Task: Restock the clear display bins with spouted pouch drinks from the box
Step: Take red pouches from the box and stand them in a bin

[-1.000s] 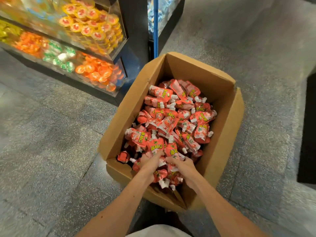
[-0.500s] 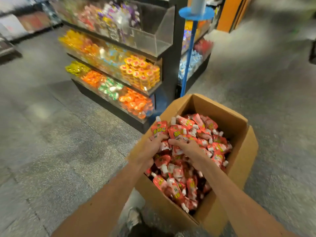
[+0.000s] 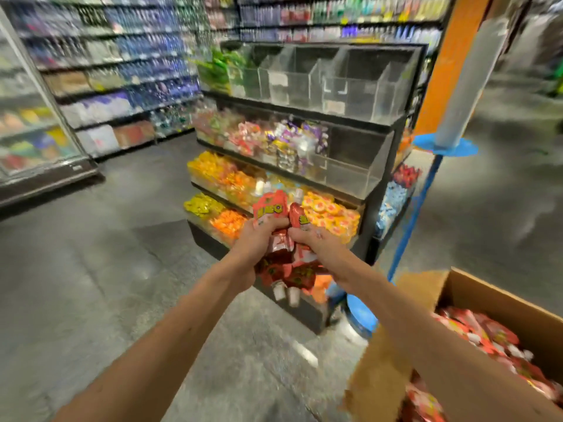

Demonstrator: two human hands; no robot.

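Observation:
Both my hands hold one bunch of red spouted pouch drinks in mid-air in front of the display stand. My left hand grips the bunch's left side and my right hand its right side. White spouts hang out below and stick up above my fingers. The cardboard box, still holding many red pouches, sits at the lower right beside my right forearm. The clear display bins on the stand's top tier look empty, and so does one clear bin on the second tier's right.
Lower tiers of the black stand hold yellow, orange and mixed sweets. A blue pole with a blue disc stands right of the stand, with an orange pillar behind. Stocked shelves line the back and left. Grey floor lies to the left.
My hands have lifted a bunch of pouches out of the box and up toward the stand. The view has swung upward, so the box now sits at the lower right.

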